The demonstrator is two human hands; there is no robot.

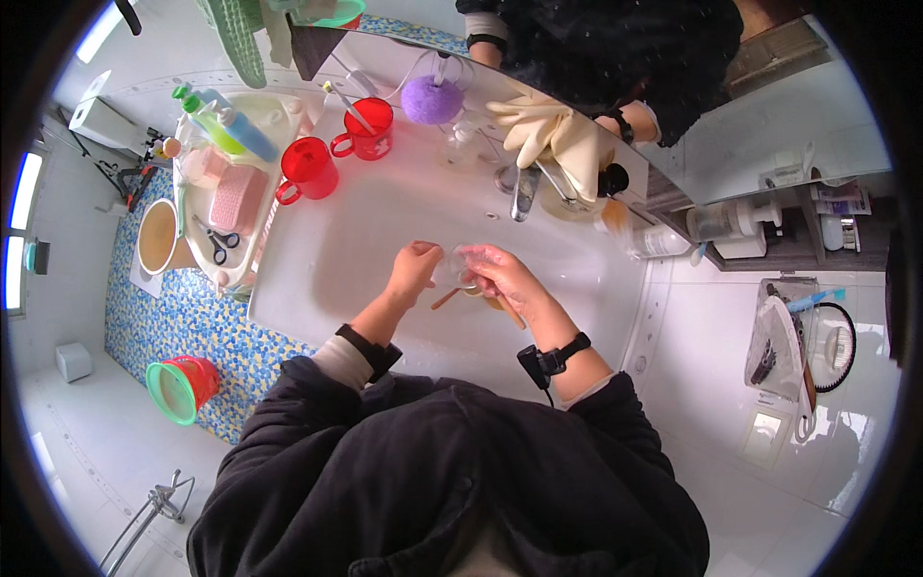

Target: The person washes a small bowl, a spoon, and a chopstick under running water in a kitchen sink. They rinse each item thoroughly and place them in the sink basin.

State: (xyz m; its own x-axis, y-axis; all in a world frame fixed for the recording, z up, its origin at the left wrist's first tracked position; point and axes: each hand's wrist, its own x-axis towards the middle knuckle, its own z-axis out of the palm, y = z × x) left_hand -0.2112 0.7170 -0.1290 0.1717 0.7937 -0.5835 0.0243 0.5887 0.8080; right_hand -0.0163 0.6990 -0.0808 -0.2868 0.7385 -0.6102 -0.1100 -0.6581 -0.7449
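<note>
My two hands meet over the white washbasin [356,240]. Between them is a small, clear, see-through round thing [451,266], perhaps a little cup or lid. My right hand [500,273] grips it with bent fingers from the right. On the other side, the curled fingers of my left hand [414,270] close on its left edge. Just below, two thin brown sticks or handles [511,311] slant apart in the basin. What they belong to is mostly covered by my right hand. Both wrists wear black bands.
Two red mugs [310,168] stand on the basin's far left rim, one with a toothbrush. Cream rubber gloves [548,135] hang by the tap [523,192]. Scissors [217,240], bottles and a pink box [237,199] crowd the left shelf. A purple bath puff [432,100] hangs behind.
</note>
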